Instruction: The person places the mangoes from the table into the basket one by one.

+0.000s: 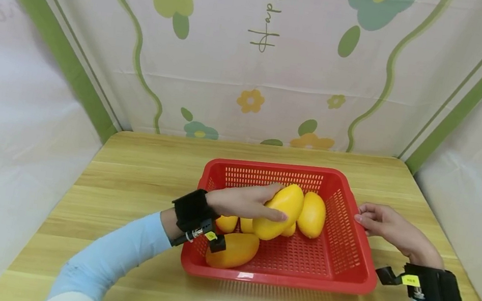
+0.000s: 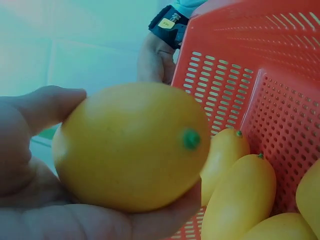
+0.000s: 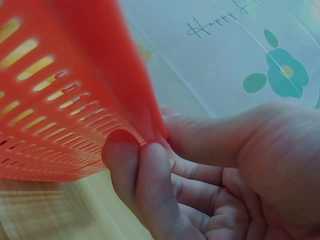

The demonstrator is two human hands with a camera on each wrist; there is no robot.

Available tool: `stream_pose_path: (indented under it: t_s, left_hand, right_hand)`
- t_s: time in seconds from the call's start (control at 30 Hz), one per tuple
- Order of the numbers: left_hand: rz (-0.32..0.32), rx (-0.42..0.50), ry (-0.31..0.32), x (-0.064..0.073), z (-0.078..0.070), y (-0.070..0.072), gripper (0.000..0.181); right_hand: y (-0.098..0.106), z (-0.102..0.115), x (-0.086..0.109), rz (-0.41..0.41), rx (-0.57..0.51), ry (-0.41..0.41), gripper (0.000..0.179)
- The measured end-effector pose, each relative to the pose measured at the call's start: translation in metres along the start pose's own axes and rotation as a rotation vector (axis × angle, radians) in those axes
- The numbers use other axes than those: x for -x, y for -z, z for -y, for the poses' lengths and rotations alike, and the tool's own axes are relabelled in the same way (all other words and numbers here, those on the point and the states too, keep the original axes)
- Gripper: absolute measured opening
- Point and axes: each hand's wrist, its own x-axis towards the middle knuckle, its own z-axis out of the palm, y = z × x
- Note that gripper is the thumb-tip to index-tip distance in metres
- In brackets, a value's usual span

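Note:
My left hand point(image 1: 247, 203) grips a yellow mango point(image 1: 280, 212) above the inside of a red plastic basket point(image 1: 296, 283). In the left wrist view the held mango point(image 2: 135, 147) shows a green stem spot, with the thumb on one side and fingers beneath. Several more mangoes lie in the basket, among them one at the right point(image 1: 312, 215) and one at the front left point(image 1: 232, 250); others are partly hidden under my left hand. At the basket's right side my right hand point(image 1: 389, 230) pinches the rim point(image 3: 145, 112) between thumb and curled fingers.
The basket stands on a light wood-grain table point(image 1: 130, 217). Behind it rises a white cloth backdrop point(image 1: 217, 54) with flowers and green lines, and similar cloth walls flank the table on both sides.

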Motion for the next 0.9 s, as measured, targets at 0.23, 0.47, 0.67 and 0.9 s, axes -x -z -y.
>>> stream_pose_path:
  t_s: [0.23,0.47,0.67,0.9]
  left_hand:
    - [0.046,-0.109,-0.015,-0.014,-0.002,-0.007,0.037]
    - [0.064,-0.207,0.027,-0.023,-0.008,-0.012,0.061]
    - [0.087,-0.252,0.067,-0.031,-0.012,-0.015,0.072]
    - [0.14,-0.254,0.065,-0.04,-0.011,-0.021,0.065]
  right_hand:
    - [0.0,0.001,0.0,-0.003,-0.001,-0.009,0.028]
    - [0.0,0.001,0.0,-0.009,-0.003,-0.019,0.028]
    - [0.0,0.0,0.001,-0.013,-0.004,-0.025,0.028]
    - [0.0,0.0,0.001,-0.012,-0.014,-0.039,0.029]
